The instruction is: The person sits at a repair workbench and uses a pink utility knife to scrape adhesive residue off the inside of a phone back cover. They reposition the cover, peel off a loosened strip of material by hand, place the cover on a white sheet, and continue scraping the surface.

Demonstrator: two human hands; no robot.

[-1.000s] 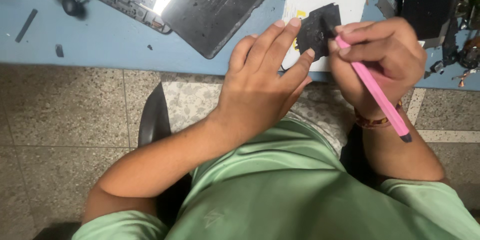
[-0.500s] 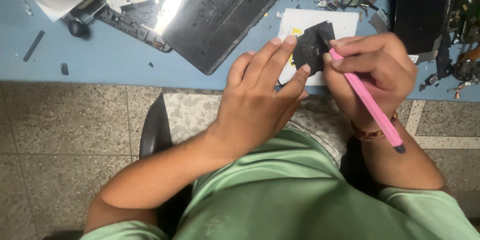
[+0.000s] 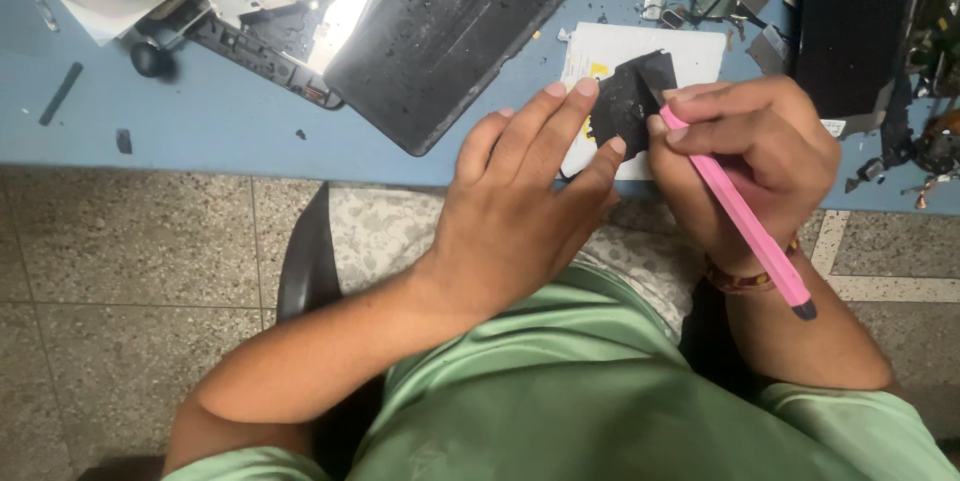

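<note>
two hands (image 3: 520, 221), one pink tool (image 3: 745, 226), one black part (image 3: 628, 101)

A pink tool (image 3: 745, 226), a black part (image 3: 625, 106), a blue table (image 3: 230, 126), a green shirt (image 3: 600, 391), speckled grey floor (image 3: 110, 271).

Setting: electronics repair workshop. Evidence: blue bench (image 3: 200, 121) over a speckled tile floor (image 3: 120, 271); black device cover (image 3: 455, 31) lying opened near the bench's far edge; stripped circuit boards and casings (image 3: 260, 1) at the far left corner; loose parts and scraps (image 3: 900, 61) at the right edge.
</note>
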